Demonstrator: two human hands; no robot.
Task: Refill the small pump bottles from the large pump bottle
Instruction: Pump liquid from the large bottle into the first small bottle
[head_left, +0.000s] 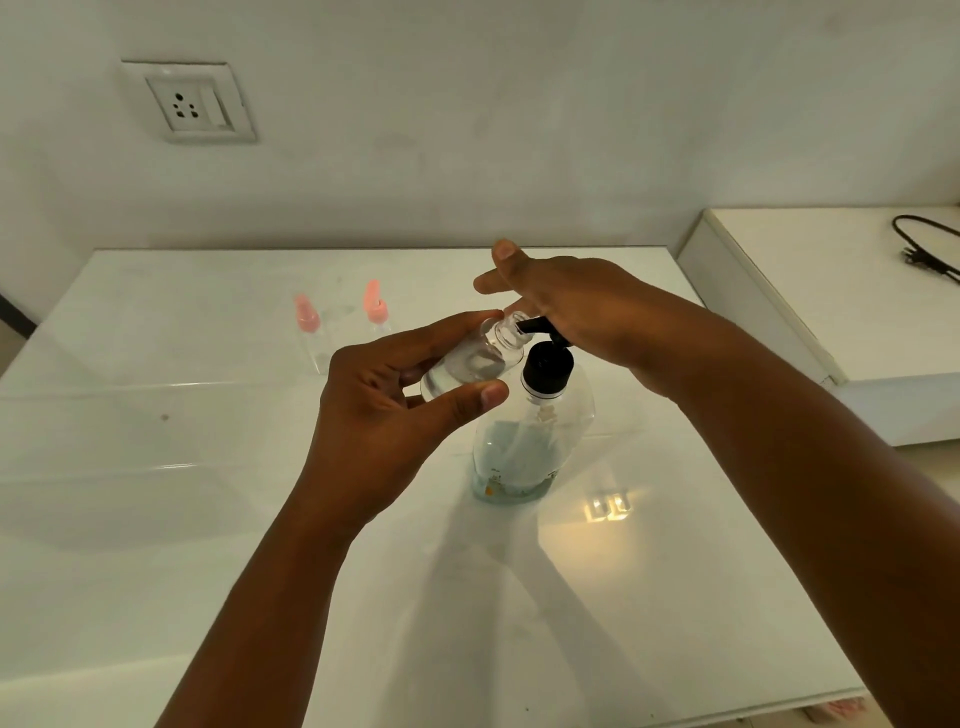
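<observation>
A large clear bottle (524, 457) with a black pump head (545, 366) stands on the white table (156, 441). My left hand (384, 395) grips a small clear bottle (475, 361) with no cap on it, tilted so that its open neck meets the black spout. My right hand (576, 306) lies flat on top of the pump with its fingers straight. Two more small clear bottles stand further back, one (311, 338) at the left and one (378, 317) beside it, each with a pink pump top.
A wall socket (189, 101) sits on the back wall at the upper left. To the right stands a lower white cabinet (810, 291) with a black cable (930, 244) on it. A bright reflection marks the table near the large bottle.
</observation>
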